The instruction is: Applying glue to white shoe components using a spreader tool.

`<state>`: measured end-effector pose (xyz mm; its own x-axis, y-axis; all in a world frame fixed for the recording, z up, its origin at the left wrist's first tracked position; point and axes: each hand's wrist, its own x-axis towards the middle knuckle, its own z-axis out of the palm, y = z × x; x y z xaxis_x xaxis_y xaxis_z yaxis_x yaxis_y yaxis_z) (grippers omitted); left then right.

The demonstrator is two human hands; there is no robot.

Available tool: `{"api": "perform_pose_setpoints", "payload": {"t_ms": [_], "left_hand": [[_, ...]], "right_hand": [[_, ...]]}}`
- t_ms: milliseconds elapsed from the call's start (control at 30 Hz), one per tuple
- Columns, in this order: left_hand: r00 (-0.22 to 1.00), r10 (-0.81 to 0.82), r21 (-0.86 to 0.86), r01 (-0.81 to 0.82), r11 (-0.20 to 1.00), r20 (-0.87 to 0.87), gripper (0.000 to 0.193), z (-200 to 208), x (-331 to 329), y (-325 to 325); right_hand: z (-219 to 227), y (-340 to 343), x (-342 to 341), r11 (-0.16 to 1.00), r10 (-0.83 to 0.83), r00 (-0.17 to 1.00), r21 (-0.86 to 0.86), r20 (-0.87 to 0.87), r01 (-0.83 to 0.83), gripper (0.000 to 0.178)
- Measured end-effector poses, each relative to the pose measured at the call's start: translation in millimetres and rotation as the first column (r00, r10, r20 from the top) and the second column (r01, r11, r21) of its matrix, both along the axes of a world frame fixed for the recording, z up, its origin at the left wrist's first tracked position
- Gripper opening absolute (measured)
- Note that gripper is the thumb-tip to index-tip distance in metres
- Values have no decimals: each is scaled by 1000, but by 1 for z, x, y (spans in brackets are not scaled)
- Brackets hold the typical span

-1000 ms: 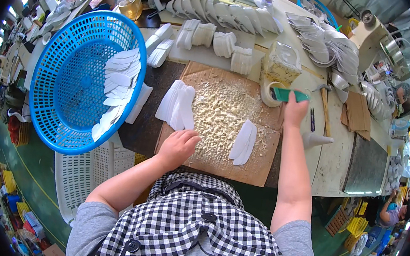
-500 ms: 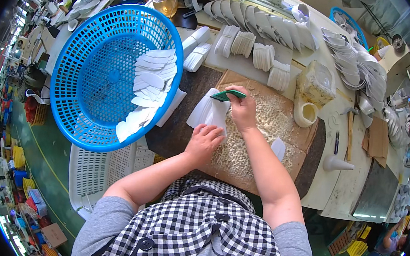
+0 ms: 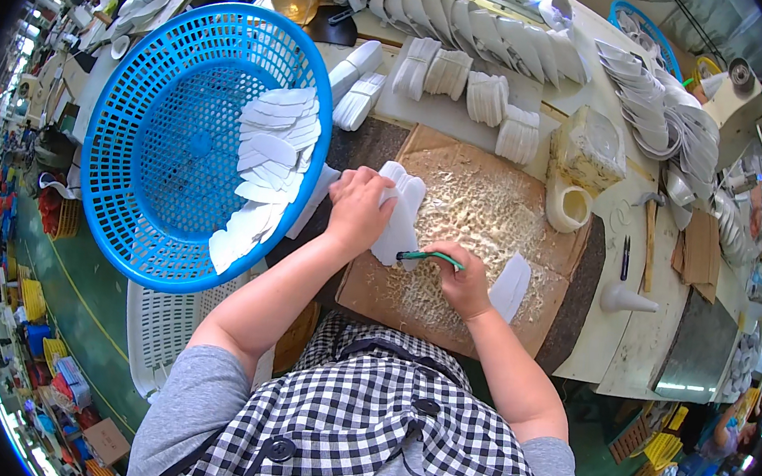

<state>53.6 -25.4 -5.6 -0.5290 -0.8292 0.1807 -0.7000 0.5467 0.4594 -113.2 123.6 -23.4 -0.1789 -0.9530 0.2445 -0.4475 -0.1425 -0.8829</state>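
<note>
A fanned stack of white strap-shaped pieces (image 3: 402, 214) lies on a crusted cardboard sheet (image 3: 517, 210). My left hand (image 3: 361, 207) presses on the stack's far left part, its fingers together and bent over the pieces. In my right hand (image 3: 461, 282) is a flat green brush (image 3: 430, 256) with a dark tip, gripped between thumb and fingers. Its tip touches or hovers just at the near end of the stack; which one I cannot tell. One loose white piece (image 3: 510, 285) rests on the cardboard to the right of that hand.
A large blue basket (image 3: 96, 151) holding white pieces stands at left. Bundled white pieces (image 3: 447, 72) and curved white parts (image 3: 474, 31) line the back. Right of the cardboard are a crusted container (image 3: 590, 148), a pen (image 3: 625, 261), a hammer (image 3: 649, 245) and a white cone (image 3: 624, 300).
My left hand has moved from the stack's near end to its far left part. My right hand has brought the brush from the far end toward me, to the near end.
</note>
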Motion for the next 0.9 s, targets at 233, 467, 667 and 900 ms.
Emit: {"api": "perform_pose_setpoints", "payload": {"t_ms": [233,467,667,900], "left_hand": [[988,-108,408,145,902,-113,13,83,-17,14],[654,-743,-329,677,658,-141,24,56,-65,98],[543,-834,-177,834,523,95,23,-13,-63,141],[647,-743,-76,761,645,171,25,-10,-49,143]], "right_hand": [[11,60,-10,973,-226,946,105,232,206,15],[9,122,-82,712,-678,679,25,281,701,16],[10,99,-73,770,-626,765,-39,152,637,13],[-12,113,-56,917,-368,926,-198,-88,346,20]]}}
